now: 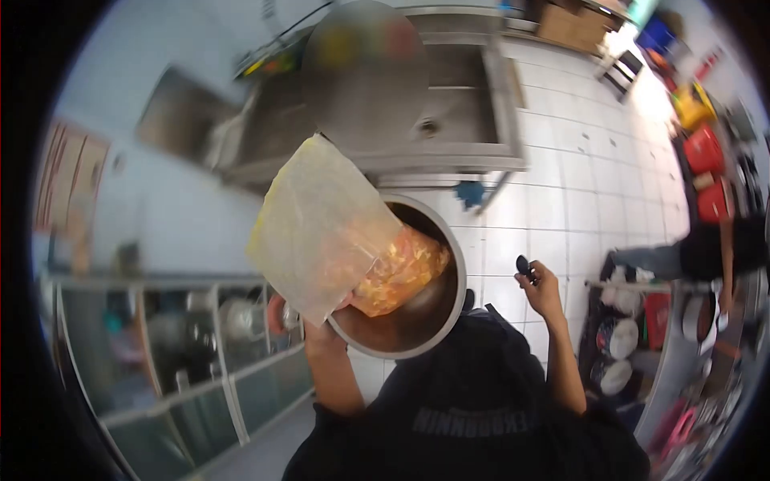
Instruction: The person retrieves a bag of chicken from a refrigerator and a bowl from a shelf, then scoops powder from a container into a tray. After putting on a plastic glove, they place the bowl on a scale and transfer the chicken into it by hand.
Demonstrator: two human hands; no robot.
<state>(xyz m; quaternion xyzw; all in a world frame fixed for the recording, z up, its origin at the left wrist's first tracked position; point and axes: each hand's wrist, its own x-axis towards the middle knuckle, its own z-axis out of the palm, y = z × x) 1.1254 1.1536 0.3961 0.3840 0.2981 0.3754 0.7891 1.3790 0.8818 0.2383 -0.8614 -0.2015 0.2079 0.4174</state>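
My left hand (321, 330) is raised and grips a clear plastic bag (321, 228) at the rim of a round steel bowl (437, 321). The bag's lower end, packed with orange marinated food (399, 272), hangs over the inside of the bowl. I cannot tell whether this hand also carries the bowl. My right hand (542, 290) is up beside the bowl on the right, its fingers pinched on a small dark object (523, 265). My black shirt fills the bottom of the view.
A steel sink unit (449, 120) stands beyond the bowl on a white tiled floor (577, 192). A metal shelf rack (200, 353) is on the left. On the right are red tubs (704, 150), stacked dishes (618, 337) and another person (706, 248) in dark clothes.
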